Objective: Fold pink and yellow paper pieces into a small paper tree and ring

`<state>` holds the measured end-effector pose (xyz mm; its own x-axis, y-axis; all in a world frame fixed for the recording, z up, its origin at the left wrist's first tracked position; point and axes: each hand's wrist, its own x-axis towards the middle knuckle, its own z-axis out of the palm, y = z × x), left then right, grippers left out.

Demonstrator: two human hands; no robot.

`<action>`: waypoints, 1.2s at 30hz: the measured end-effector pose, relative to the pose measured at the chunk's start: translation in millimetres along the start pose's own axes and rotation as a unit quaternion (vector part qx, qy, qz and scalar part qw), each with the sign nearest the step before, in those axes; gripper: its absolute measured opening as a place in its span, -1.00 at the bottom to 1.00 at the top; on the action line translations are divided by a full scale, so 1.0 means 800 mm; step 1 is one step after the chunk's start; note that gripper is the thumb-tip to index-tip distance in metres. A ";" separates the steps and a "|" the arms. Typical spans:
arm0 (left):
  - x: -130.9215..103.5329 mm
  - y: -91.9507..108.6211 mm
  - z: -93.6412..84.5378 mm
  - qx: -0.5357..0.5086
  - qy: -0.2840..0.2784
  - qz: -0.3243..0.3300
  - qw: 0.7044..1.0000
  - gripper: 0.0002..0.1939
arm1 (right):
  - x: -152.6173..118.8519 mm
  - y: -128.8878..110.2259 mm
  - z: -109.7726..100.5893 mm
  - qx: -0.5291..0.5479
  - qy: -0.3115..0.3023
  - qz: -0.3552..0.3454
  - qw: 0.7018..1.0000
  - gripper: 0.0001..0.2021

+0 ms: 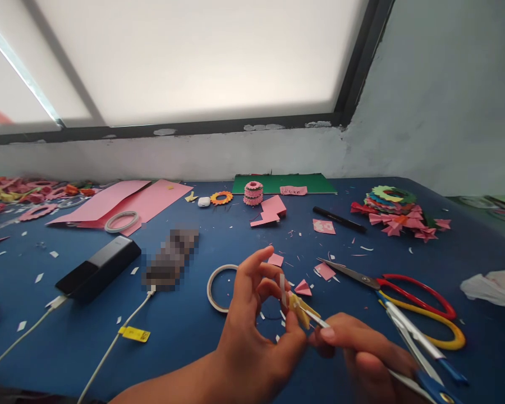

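Note:
My left hand [263, 331] pinches a small folded piece of yellow paper [305, 313] between thumb and fingertips, above the blue table. A narrow white strip [282, 289] stands up at its fingers. From the right, my right hand [362, 342] grips a thin silver pointed tool [313, 316], its tip touching the yellow paper; its exact kind is unclear. Behind my left hand lies a roll of white tape [210, 292], partly covered. A folded pink paper piece [303, 288] and small pink squares [325, 271] lie just beyond the hands.
Scissors with red and yellow handles [421, 297] lie right, beside silver-and-blue tools [416, 331]. Further back are a black pen [339, 219], stacked paper rings [389, 199], a pink ring stack [253, 193] and pink sheets [105, 202]. A power bank [99, 268] with cable sits left.

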<state>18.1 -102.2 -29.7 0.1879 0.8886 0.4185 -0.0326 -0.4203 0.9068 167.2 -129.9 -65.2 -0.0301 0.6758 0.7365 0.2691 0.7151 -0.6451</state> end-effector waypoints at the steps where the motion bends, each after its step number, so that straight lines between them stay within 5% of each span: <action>1: 0.000 0.000 0.001 -0.004 0.001 0.009 1.000 -0.30 | 0.002 -0.001 0.000 0.002 -0.014 -0.013 1.000 -0.74; 13: 0.000 -0.005 0.002 -0.028 0.006 0.020 0.999 -0.28 | 0.006 -0.011 0.002 -0.054 -0.026 -0.034 0.998 -0.77; 19: 0.001 -0.001 0.001 -0.039 0.007 -0.024 0.999 -0.29 | -0.004 -0.014 0.027 -0.025 0.098 0.017 0.995 -0.75; 36: 0.002 0.003 0.003 -0.051 0.019 -0.047 0.997 -0.30 | -0.004 -0.019 0.031 -0.082 0.088 -0.005 0.993 -0.75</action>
<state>20.5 -102.1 -26.9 0.1568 0.9305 0.3310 -0.1176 -0.3152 0.9417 139.1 -138.3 -62.8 0.1308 0.6174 0.7757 0.4238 0.6725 -0.6067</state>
